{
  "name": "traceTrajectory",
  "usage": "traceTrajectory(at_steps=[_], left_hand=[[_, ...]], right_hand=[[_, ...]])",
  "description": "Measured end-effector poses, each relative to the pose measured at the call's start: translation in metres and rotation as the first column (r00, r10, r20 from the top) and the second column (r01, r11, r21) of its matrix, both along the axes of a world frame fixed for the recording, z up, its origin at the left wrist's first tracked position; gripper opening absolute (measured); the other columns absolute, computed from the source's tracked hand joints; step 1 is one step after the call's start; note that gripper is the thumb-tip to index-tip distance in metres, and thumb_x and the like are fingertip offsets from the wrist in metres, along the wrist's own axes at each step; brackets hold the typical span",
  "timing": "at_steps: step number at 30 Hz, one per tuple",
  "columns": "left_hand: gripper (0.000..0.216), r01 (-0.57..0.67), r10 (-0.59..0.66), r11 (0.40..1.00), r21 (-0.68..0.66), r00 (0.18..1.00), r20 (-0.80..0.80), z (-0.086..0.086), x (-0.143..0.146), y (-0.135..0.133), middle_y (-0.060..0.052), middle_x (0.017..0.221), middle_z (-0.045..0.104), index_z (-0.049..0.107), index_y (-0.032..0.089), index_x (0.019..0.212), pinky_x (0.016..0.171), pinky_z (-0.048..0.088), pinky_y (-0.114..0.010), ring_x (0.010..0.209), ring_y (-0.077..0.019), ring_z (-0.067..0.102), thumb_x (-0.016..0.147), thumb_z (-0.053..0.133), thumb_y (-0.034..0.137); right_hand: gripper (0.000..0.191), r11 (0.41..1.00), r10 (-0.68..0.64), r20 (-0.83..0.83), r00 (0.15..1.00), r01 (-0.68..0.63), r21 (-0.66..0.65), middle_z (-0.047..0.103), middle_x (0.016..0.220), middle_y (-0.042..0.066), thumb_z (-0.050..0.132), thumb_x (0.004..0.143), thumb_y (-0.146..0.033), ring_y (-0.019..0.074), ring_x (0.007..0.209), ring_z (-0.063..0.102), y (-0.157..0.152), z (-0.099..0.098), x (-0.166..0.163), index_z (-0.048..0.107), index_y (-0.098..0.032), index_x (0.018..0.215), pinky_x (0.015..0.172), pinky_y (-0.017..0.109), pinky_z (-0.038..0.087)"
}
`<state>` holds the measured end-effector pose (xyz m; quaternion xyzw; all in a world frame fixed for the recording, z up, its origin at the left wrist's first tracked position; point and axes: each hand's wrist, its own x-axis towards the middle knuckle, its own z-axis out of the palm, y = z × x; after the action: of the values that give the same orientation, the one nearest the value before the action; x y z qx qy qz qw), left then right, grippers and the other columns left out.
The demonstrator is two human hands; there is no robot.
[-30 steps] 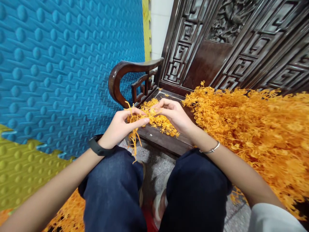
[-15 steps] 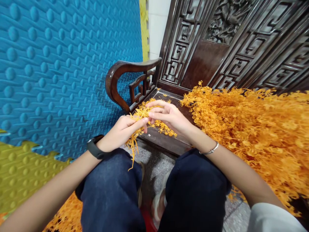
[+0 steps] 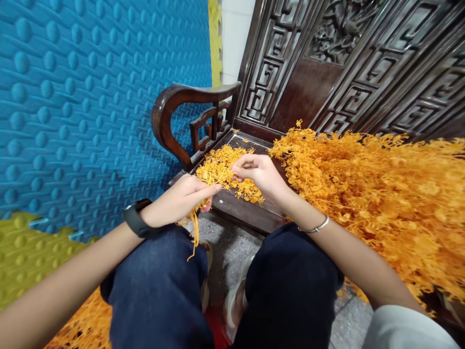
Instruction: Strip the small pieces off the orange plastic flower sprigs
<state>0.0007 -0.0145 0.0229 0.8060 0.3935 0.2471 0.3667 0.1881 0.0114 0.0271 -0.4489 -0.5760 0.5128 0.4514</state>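
My left hand [image 3: 185, 198] is closed around a small bunch of yellow-orange artificial flower sprigs [image 3: 195, 231], whose thin stems dangle below the palm. Its thumb points right, toward my other hand. My right hand [image 3: 260, 175] has thumb and fingertips pinched together over a small pile of loose sprigs [image 3: 222, 161]. Anything in that pinch is too small to make out. The pile lies on the dark wooden bench seat [image 3: 240, 209], just beyond both hands. A gap separates the two hands.
A large heap of orange artificial flowers [image 3: 378, 194] covers the bench to the right. At the left end rises a curved wooden armrest [image 3: 165, 114], beside a blue foam mat [image 3: 90, 97]. More orange sprigs [image 3: 85, 322] lie low at the left. A carved backrest [image 3: 305, 92] stands behind.
My right hand has drawn away from my left, slightly to the right, and its fingers have closed into a pinch. My left hand has shifted a little left, still holding the sprigs.
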Motion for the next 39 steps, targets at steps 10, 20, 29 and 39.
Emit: traceTrajectory(at_steps=[10, 20, 29, 39], left_hand=[[0.047, -0.090, 0.093, 0.994, -0.060, 0.994, 0.051, -0.001, 0.007, 0.002, -0.001, 0.048, 0.062, 0.061, 0.016, 0.046, 0.057, 0.041, -0.022, 0.049, -0.0109, 0.056, 0.085, 0.048, 0.040], [0.047, -0.153, 0.164, 0.984, -0.094, 0.978, 0.129, 0.001, 0.014, 0.003, 0.000, 0.044, 0.060, 0.060, 0.016, 0.043, 0.057, 0.041, -0.022, 0.045, -0.0102, 0.054, 0.083, 0.051, 0.040], [0.047, -0.121, 0.172, 0.971, -0.208, 0.953, 0.249, 0.006, 0.022, 0.001, -0.002, 0.044, 0.059, 0.059, 0.017, 0.041, 0.061, 0.045, -0.024, 0.048, -0.0120, 0.055, 0.082, 0.050, 0.037], [0.043, -0.204, 0.315, 0.933, -0.296, 0.860, 0.402, 0.001, 0.009, 0.006, -0.004, 0.062, 0.068, 0.069, 0.017, 0.058, 0.071, 0.050, -0.028, 0.065, -0.0159, 0.063, 0.086, 0.047, 0.041]], right_hand=[[0.011, 0.994, -0.106, -0.075, 0.991, 0.105, -0.018, 0.060, 0.053, -0.001, 0.069, 0.058, -0.018, 0.0065, 0.048, 0.049, 0.007, -0.005, -0.003, 0.059, -0.014, 0.057, 0.053, 0.023, 0.039], [0.008, 0.963, -0.225, -0.136, 0.965, 0.242, 0.118, 0.056, 0.059, -0.003, 0.064, 0.064, -0.018, 0.0076, 0.054, 0.046, 0.008, -0.004, -0.009, 0.057, -0.017, 0.060, 0.057, 0.025, 0.039], [0.008, 0.929, -0.321, -0.224, 0.920, 0.352, 0.113, 0.055, 0.063, -0.001, 0.058, 0.064, -0.011, 0.0073, 0.056, 0.046, 0.030, -0.002, -0.005, 0.056, -0.017, 0.059, 0.056, 0.024, 0.038], [0.005, 0.860, -0.487, -0.001, 0.874, 0.479, 0.176, 0.061, 0.068, 0.001, 0.059, 0.066, -0.020, 0.0113, 0.063, 0.054, 0.083, -0.034, 0.062, 0.061, -0.015, 0.067, 0.065, 0.028, 0.044]])
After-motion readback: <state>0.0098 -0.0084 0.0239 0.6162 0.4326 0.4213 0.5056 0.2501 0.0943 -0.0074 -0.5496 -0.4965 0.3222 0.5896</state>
